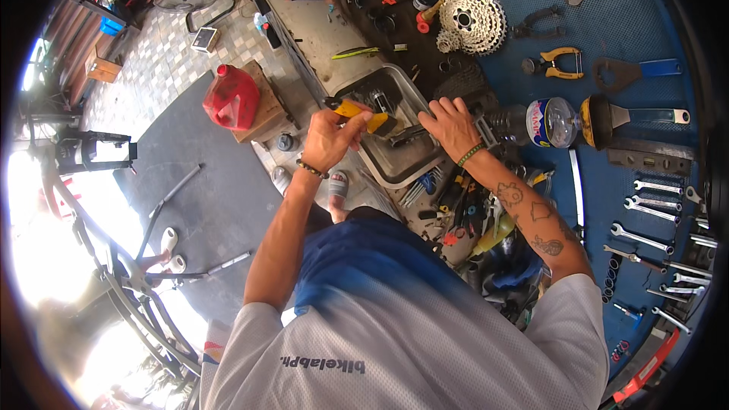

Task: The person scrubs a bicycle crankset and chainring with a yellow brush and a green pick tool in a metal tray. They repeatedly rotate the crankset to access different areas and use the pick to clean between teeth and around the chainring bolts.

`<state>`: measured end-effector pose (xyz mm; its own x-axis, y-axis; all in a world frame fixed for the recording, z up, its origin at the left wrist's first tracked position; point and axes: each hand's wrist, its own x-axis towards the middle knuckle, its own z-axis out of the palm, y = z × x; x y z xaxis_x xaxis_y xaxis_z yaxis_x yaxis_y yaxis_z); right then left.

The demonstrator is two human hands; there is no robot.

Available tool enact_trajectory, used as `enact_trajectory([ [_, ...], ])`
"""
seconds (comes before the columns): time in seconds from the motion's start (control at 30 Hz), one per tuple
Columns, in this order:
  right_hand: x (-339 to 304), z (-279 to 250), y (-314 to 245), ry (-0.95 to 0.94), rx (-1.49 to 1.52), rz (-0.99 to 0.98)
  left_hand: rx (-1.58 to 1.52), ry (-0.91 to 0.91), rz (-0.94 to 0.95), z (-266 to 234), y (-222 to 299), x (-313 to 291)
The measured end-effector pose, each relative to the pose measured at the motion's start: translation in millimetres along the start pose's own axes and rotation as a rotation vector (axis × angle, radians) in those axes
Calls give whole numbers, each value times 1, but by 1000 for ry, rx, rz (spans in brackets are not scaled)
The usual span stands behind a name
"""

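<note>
Over the metal tray (392, 179), my left hand (331, 139) is closed round a yellow and black brush-like tool (381, 124). The tool's black end sticks out past my fingers, and its wide yellow end points toward the tray's middle. My right hand (453, 130) is at the tray's right side with its fingers curled down. A slim dark part (410, 134) reaches from under those fingers toward the tool; its kind is hard to make out. Dark wet residue and a small clear object (380, 99) show inside the tray.
On the blue mat to the right are a bicycle cassette (472, 18), yellow-handled pliers (562, 63), a clear plastic bottle (553, 122) and several wrenches (642, 238). A red jug (231, 97) stands on a wooden box at the left. A bicycle frame (114, 266) stands at far left.
</note>
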<state>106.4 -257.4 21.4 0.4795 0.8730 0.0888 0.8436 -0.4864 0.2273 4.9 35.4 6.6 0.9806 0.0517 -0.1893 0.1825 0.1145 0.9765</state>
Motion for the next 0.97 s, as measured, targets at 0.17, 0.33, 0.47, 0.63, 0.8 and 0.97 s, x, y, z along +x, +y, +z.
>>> enact_trajectory([
  [0.17,1,-3,-3,-39,-39,-1,505,235,336,-17,-14,30],
  [0.33,1,-6,-6,-31,-67,-14,548,263,351,-5,-10,30],
  [0.47,3,-8,-10,-1,-90,-26,260,242,100,2,-1,21],
  [0.63,3,-4,-12,-1,-134,-73,281,134,-60,6,1,36],
  [0.8,4,-11,-15,-65,-184,-88,581,82,102,0,27,93],
  [0.97,4,-11,-16,-90,-167,-78,802,51,242,0,30,120],
])
